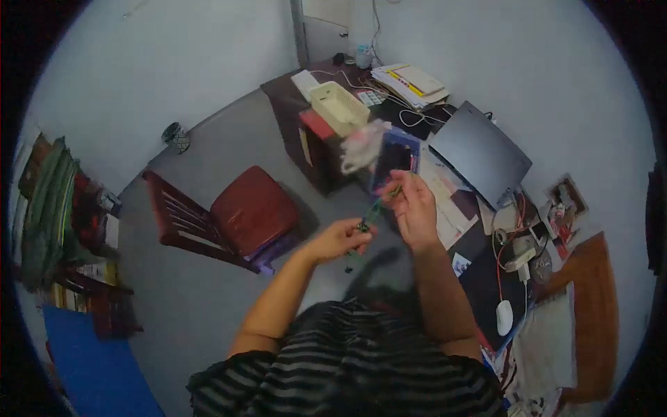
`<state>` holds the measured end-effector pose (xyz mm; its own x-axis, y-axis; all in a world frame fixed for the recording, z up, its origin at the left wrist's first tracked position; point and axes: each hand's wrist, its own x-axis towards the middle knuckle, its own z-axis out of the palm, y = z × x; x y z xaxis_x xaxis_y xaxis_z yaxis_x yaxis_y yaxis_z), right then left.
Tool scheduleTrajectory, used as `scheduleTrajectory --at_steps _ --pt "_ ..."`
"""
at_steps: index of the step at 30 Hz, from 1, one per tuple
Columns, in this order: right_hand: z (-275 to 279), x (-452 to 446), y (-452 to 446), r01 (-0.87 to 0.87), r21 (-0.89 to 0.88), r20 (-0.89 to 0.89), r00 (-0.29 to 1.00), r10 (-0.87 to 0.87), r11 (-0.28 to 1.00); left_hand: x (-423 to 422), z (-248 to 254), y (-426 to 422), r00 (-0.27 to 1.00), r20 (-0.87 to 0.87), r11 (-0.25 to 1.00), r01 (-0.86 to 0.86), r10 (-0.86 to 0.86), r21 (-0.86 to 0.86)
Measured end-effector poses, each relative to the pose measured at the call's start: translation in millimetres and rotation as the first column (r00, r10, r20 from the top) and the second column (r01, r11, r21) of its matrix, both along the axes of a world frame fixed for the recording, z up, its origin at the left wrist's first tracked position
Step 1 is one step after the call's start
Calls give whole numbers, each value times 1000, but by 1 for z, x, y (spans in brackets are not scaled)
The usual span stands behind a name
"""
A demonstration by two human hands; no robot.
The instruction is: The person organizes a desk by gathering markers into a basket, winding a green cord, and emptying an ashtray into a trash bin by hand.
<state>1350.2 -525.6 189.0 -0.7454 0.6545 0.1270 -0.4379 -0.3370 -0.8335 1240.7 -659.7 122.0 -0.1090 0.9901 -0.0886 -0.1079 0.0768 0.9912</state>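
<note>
A thin dark-green strand [375, 210], perhaps a cord or string of beads, runs between my two hands in front of my body. My left hand [339, 240] is closed on its lower part, with a small dark end [349, 270] dangling below the fingers. Higher and to the right, my right hand [415, 208] pinches the upper part between thumb and fingers. Just beyond the right hand lies a blue tray [414, 142] with dark contents. The strand's exact kind is too small and blurred to tell.
A dark desk holds a cream basket [340, 104], a white plastic bag [363, 146], stacked papers [410, 85], a laptop [481, 154] and a white mouse [504, 317]. A red-brown chair [253, 208] stands to the left. Piled cloth [48, 208] lies at the far left.
</note>
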Motion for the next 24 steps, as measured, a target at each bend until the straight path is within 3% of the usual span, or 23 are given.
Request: scheduleTrajectory --at_steps 2,5,6,8,11,14,15,18,20,24 --pt "-9 3 9 40 -8 -66 997 -40 999 -1 12 1 996 64 998 -65 65 10" --pt "-16 7 5 72 -26 82 994 -70 997 1 25 4 968 226 990 -130 112 63" --pt "-25 7 6 61 11 130 990 -62 998 -2 22 7 929 363 989 -116 76 89" --pt "-49 9 9 29 83 222 974 -47 996 0 24 17 900 414 973 -200 136 116" --pt "-61 6 11 157 103 301 936 -181 982 -1 24 28 839 500 947 -305 215 103" --pt "-72 4 22 147 116 324 929 -178 982 -3 21 40 757 595 920 -385 271 72" --pt "-70 3 25 68 156 368 922 -122 985 -3 21 43 727 625 912 -407 283 61" --pt "-67 0 30 -160 308 490 872 -12 938 0 20 55 690 649 888 -458 321 48" --pt "-70 -6 32 -298 455 547 837 1 839 3 21 60 725 557 864 -502 405 25" --pt "-59 -16 29 -350 345 508 850 140 871 1 28 61 739 434 826 -563 515 -21"
